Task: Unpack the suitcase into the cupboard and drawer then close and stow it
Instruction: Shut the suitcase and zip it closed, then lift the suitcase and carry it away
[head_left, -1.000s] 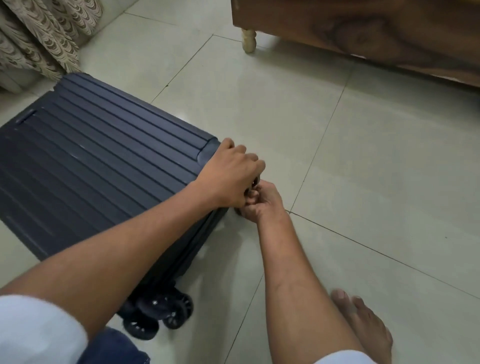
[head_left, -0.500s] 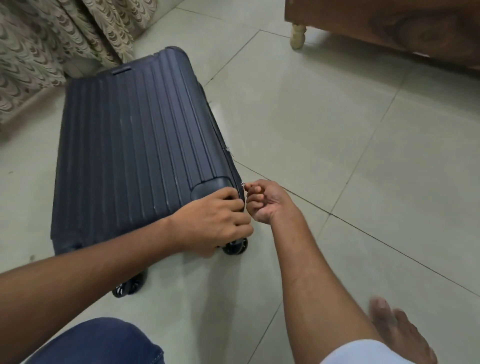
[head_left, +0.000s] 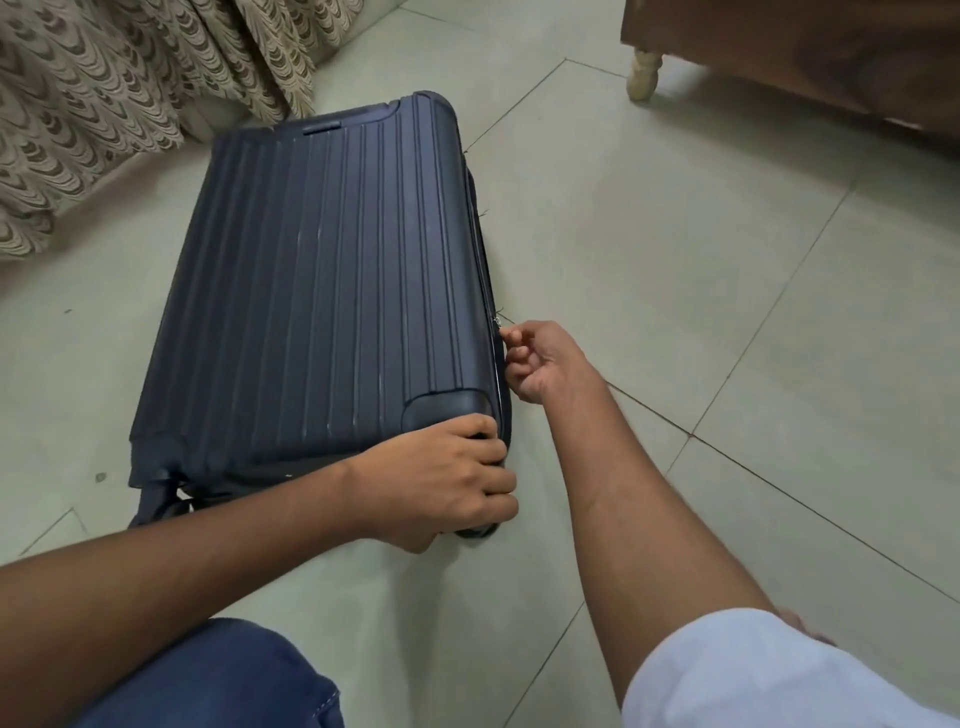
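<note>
A dark navy ribbed hard-shell suitcase lies flat on the tiled floor with its lid down and its wheels toward me. My left hand grips its near right corner, fingers curled over the edge above a wheel. My right hand pinches the small metal zipper pull on the suitcase's right side, partway along the seam.
A patterned beige curtain hangs at the back left, close to the suitcase's far end. Dark wooden furniture on a pale turned leg stands at the back right. My knee in blue jeans is at the bottom.
The suitcase has turned so its right side faces my right hand. My right hand has drawn the zipper pull from the near corner farther along the right side. My left hand stays on the corner.
</note>
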